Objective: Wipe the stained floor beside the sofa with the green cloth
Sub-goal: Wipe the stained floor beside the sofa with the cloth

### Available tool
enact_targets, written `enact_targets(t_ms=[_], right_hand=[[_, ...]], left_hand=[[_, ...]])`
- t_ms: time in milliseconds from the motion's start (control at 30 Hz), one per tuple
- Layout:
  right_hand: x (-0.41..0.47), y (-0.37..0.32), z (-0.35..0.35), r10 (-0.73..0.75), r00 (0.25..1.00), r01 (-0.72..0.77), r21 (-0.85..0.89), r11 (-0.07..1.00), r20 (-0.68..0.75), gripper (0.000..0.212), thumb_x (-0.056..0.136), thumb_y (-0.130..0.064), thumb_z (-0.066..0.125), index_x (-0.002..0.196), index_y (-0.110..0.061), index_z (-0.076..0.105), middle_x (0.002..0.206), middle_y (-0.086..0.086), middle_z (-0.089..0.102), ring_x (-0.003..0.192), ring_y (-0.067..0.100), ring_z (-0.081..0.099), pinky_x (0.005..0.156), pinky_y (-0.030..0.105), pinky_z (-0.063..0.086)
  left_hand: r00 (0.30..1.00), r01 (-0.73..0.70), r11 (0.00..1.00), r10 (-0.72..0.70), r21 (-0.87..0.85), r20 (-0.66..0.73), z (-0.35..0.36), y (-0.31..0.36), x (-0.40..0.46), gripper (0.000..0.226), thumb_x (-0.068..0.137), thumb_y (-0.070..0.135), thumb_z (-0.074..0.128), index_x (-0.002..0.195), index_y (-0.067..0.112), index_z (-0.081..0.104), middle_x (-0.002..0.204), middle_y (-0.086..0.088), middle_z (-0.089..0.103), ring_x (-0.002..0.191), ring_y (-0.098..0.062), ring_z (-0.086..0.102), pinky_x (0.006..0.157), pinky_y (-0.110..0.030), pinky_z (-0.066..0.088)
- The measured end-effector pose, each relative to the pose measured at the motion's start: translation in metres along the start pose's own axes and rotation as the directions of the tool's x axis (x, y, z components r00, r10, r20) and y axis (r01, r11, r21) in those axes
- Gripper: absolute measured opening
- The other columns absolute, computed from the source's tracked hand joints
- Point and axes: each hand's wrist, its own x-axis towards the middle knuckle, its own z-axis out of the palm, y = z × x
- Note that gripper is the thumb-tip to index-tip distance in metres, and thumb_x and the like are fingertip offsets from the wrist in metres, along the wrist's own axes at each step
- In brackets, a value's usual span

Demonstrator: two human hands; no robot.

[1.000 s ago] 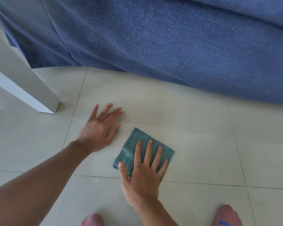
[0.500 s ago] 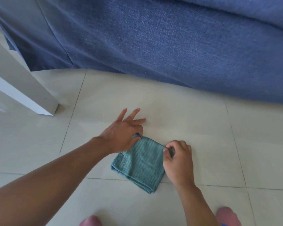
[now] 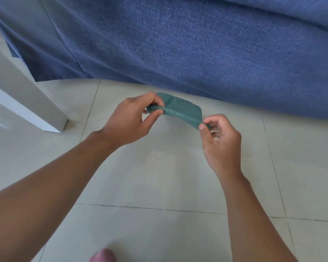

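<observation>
The green cloth (image 3: 180, 110) is folded and held up off the pale tiled floor (image 3: 159, 182), stretched between both hands. My left hand (image 3: 129, 120) pinches its left end between thumb and fingers. My right hand (image 3: 220, 140) pinches its right end the same way. The cloth hangs just in front of the blue sofa (image 3: 197, 44). A thin dark thread or hair (image 3: 162, 154) lies curled on the tile below the cloth.
A white furniture leg (image 3: 27, 103) stands on the floor at the left, next to the sofa's corner. Dark grout lines cross the tiles. A pink slipper toe (image 3: 102, 256) shows at the bottom edge.
The cloth lay flat on the floor under my hands; now both hands have lifted it off the tile and hold it up by its two ends, nearer the sofa.
</observation>
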Motion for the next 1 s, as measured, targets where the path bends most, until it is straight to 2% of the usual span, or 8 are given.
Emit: enact_targets(t_ms=[200,300,400,500,667,767,900,1000], right_hand=[[-0.045,0.04,0.01,0.112,0.976,-0.082,-0.161,0.984,0.188,0.013,0.086,-0.026,0.059,0.077,-0.021,0.067,0.079,-0.012,0.069,0.083,0.011,0.064,0.077,0.032,0.05],[-0.043,0.039,0.035,0.042,0.985,0.009,-0.294,0.956,0.17,0.028,0.093,-0.032,0.056,0.11,-0.016,0.072,0.113,-0.003,0.071,0.114,0.021,0.06,0.099,0.034,0.047],[-0.033,0.038,0.073,0.096,0.904,0.127,-0.477,0.87,0.416,0.059,0.102,-0.045,0.046,0.154,-0.017,0.04,0.164,0.009,0.031,0.155,0.028,0.016,0.127,0.045,0.014],[-0.038,0.035,0.107,0.155,0.859,0.222,-0.627,0.746,0.488,0.067,0.103,-0.055,0.026,0.162,-0.029,0.009,0.172,0.004,-0.004,0.156,0.026,-0.014,0.125,0.05,-0.009],[-0.095,0.039,0.077,0.19,0.887,0.17,-0.681,0.712,0.421,0.068,0.1,-0.061,0.021,0.161,-0.037,0.007,0.171,-0.003,-0.008,0.157,0.022,-0.013,0.125,0.05,-0.008],[-0.109,0.081,0.014,0.339,0.934,-0.109,-0.807,0.581,0.118,0.071,0.097,-0.064,0.017,0.162,-0.035,0.013,0.171,0.0,0.005,0.157,0.029,0.002,0.125,0.055,0.001],[-0.121,0.098,-0.029,0.658,0.659,-0.681,-0.662,0.314,-0.365,0.079,0.093,-0.063,0.003,0.163,-0.027,0.008,0.171,0.007,0.001,0.156,0.035,-0.001,0.122,0.06,0.001],[-0.144,0.052,0.027,0.586,0.775,-0.554,-0.701,0.448,-0.237,0.08,0.092,-0.061,0.015,0.162,-0.022,0.02,0.17,0.013,0.013,0.155,0.04,0.009,0.12,0.063,0.006]], left_hand=[[0.954,-0.009,0.986,-0.042,0.169,0.298,0.016,-0.024,-0.055,0.019,0.088,0.028,0.054,0.103,0.029,0.065,0.097,0.019,0.069,0.087,-0.001,0.066,0.077,-0.035,0.058],[0.954,-0.011,0.959,-0.075,0.285,0.29,0.019,-0.04,-0.066,0.032,0.089,0.026,0.05,0.118,0.025,0.064,0.119,0.01,0.065,0.113,-0.011,0.06,0.092,-0.04,0.054],[0.942,-0.011,0.89,-0.144,0.456,0.304,0.022,-0.052,-0.07,0.048,0.094,0.033,0.044,0.138,0.019,0.052,0.147,0.001,0.047,0.146,-0.021,0.031,0.116,-0.044,0.033],[0.924,0.064,0.835,-0.256,0.546,0.283,0.021,-0.061,-0.078,0.06,0.097,0.043,0.025,0.151,0.017,0.036,0.161,-0.002,0.026,0.153,-0.022,0.009,0.121,-0.049,0.019],[0.923,0.068,0.793,-0.28,0.606,0.263,0.024,-0.061,-0.094,0.062,0.098,0.045,0.026,0.152,0.015,0.032,0.163,-0.007,0.022,0.153,-0.027,0.01,0.12,-0.055,0.015],[0.911,0.052,0.79,-0.288,0.61,0.295,0.035,-0.055,-0.099,0.063,0.098,0.046,0.026,0.152,0.014,0.033,0.163,-0.007,0.023,0.152,-0.027,0.012,0.119,-0.057,0.012],[0.909,0.044,0.796,-0.282,0.604,0.306,0.039,-0.057,-0.098,0.063,0.098,0.048,0.027,0.151,0.015,0.033,0.162,-0.006,0.024,0.152,-0.028,0.014,0.119,-0.058,0.01],[0.915,0.064,0.811,-0.281,0.581,0.291,0.038,-0.058,-0.097,0.062,0.098,0.047,0.027,0.151,0.015,0.034,0.161,-0.005,0.027,0.152,-0.029,0.015,0.118,-0.058,0.009]])
